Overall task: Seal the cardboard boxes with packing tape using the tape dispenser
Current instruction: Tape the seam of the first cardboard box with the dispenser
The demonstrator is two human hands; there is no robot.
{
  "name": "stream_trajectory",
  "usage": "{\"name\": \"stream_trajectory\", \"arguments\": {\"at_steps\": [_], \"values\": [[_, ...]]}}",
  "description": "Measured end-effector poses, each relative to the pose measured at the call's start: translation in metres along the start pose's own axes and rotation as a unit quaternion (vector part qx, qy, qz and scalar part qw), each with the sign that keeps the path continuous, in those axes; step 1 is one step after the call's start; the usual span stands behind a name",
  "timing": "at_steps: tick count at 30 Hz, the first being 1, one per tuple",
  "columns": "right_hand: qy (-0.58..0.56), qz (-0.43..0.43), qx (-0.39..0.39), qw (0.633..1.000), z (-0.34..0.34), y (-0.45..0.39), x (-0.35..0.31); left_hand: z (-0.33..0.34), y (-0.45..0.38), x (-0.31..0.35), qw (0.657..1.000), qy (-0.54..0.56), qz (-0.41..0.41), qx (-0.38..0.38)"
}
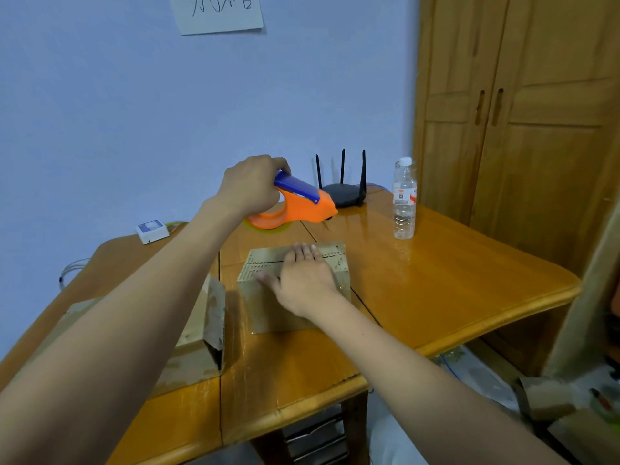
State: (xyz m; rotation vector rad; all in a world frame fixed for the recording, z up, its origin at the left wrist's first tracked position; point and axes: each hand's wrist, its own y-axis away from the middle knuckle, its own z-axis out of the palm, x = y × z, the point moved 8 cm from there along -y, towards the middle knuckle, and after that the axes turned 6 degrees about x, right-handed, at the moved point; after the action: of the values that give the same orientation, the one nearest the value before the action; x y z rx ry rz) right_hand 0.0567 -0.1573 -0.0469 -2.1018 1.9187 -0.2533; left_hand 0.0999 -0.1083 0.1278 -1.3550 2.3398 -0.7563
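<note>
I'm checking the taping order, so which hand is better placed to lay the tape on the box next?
Left. The left hand already grips the tape dispenser, raised beyond the cardboard box. The right hand lies flat on the box top, holding it down, so it should probably stay there.

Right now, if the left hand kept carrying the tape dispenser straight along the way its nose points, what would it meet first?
Most likely the black router. The left hand grips the tape dispenser with its nose aimed right and away, almost touching the router in the picture. Depth is unclear, so it might pass in front, toward the water bottle.
</note>
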Motion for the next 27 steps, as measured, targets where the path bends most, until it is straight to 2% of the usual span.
{"name": "stream_trajectory", "arguments": {"at_steps": [13, 20, 24, 27], "values": [[0.033, -0.023, 0.067, 0.997, 0.003, 0.001, 0.004, 0.031, 0.041, -0.045, 1.0, 0.023, -0.009, -0.018], [0.074, -0.039, 0.238, 0.968, -0.009, 0.01, 0.003, 0.044, 0.048, -0.051, 1.0, 0.011, 0.009, -0.013], [0.047, -0.046, 0.294, 0.954, -0.022, 0.016, 0.003, 0.049, 0.052, -0.054, 1.0, 0.015, 0.01, -0.016], [0.039, -0.052, 0.307, 0.95, -0.023, 0.021, 0.002, 0.05, 0.055, -0.055, 1.0, 0.009, 0.017, -0.014]]}}
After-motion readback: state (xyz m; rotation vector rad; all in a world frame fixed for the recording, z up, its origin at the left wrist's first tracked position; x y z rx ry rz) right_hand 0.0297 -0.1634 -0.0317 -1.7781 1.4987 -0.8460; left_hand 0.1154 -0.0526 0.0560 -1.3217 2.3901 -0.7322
